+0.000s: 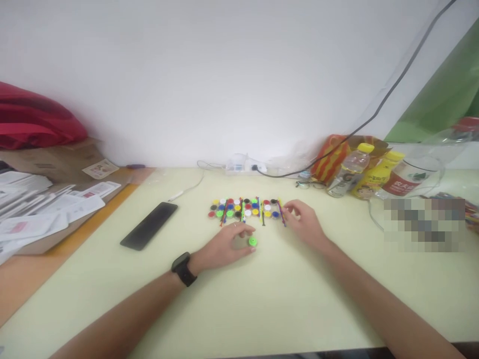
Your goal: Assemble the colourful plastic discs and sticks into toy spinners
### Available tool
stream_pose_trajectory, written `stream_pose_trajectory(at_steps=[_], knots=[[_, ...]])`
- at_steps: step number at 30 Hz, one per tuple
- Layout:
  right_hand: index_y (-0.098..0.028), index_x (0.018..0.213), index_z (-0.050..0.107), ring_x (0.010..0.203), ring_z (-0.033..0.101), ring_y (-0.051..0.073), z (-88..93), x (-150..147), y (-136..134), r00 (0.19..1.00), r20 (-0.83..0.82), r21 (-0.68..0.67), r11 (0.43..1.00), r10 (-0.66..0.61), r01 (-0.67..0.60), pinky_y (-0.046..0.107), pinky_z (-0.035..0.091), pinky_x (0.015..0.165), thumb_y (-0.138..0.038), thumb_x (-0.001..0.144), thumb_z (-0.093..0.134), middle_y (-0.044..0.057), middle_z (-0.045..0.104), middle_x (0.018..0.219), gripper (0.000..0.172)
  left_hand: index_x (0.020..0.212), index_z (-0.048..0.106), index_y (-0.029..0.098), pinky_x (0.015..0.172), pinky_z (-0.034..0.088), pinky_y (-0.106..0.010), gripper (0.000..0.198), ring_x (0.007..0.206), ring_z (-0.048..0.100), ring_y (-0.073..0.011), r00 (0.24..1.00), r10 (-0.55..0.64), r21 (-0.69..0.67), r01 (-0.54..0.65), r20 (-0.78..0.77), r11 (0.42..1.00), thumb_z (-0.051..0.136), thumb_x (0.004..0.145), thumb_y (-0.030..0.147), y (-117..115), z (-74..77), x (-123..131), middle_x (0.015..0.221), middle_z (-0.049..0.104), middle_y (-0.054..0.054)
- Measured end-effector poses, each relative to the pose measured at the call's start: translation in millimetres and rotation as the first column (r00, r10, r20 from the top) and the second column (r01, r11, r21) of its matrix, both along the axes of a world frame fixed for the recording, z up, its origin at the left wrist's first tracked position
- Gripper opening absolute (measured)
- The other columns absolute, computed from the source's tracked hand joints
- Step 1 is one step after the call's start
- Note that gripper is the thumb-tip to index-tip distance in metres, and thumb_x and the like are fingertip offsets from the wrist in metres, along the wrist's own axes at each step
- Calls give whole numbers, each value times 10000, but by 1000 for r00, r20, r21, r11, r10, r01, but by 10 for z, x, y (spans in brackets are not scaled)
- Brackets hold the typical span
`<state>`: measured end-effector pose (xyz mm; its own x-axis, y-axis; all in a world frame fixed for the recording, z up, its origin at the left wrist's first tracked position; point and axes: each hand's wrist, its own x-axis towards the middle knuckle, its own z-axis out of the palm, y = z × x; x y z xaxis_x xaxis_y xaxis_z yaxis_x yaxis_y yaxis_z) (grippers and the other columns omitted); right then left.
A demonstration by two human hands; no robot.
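Left hand [224, 247] pinching green cap [253, 242], right hand [305, 222] palm-down beside cap rows [245, 208]

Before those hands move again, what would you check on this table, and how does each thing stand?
1. The green cap sits at the left hand's fingertips, on the table: ok.
2. That hand truly pinching the cap: cannot tell.
3. The right hand is at the right end of the cap rows; whether it holds a stick: cannot tell.
4. Rows tidy, with coloured sticks between them: ok.
5. The phone lies to the left, apart from both hands: ok.
6. The bottles lie far right, apart from the rows: ok.
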<state>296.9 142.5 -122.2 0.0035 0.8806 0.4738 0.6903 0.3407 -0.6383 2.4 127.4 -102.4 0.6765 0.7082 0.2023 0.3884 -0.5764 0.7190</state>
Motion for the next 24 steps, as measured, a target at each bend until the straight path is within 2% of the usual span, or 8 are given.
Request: stream_pose_trajectory(at_steps=[2,5,10,16,24], knots=[[-195,887,692,696,586,193,-76,174,123,993,9,-103,988,-115,115,316,438,648,-367,920,593,50,704,823,202,1170,678,250,935,487,-353,275,1034,624,-221,1000,-9,26,10,-13,1000,689,934,390,25,-25,7,1122,684,-51],[-190,833,703,666,609,184,-188,262,234,994,19,-198,975,-104,105,298,442,632,-381,887,612,44,717,764,218,1106,696,251,946,486,-341,178,1045,630,-212,1000,-18,41,19,-20,999,646,968,351,37,-31,28,1117,683,-42],[-197,763,702,692,637,186,-244,212,289,992,55,-215,969,-112,121,288,448,653,-321,819,664,44,723,748,140,1127,688,251,929,498,-349,190,1033,632,-220,1000,-9,46,10,-25,999,649,965,342,18,-36,20,1121,676,-52],[-197,752,698,699,636,184,-247,218,304,986,83,-220,963,-141,157,279,434,647,-267,799,650,46,726,751,96,1086,687,244,984,482,-367,168,1082,624,-229,1000,-23,37,23,-12,999,646,964,352,13,-52,9,1140,673,-56],[-201,716,667,656,620,191,-265,225,280,976,57,-200,956,-210,217,288,413,623,-247,782,619,41,698,691,94,961,657,219,763,477,-301,129,849,601,-175,997,70,-30,-70,24,997,710,899,320,2,-52,-11,917,670,-12]])
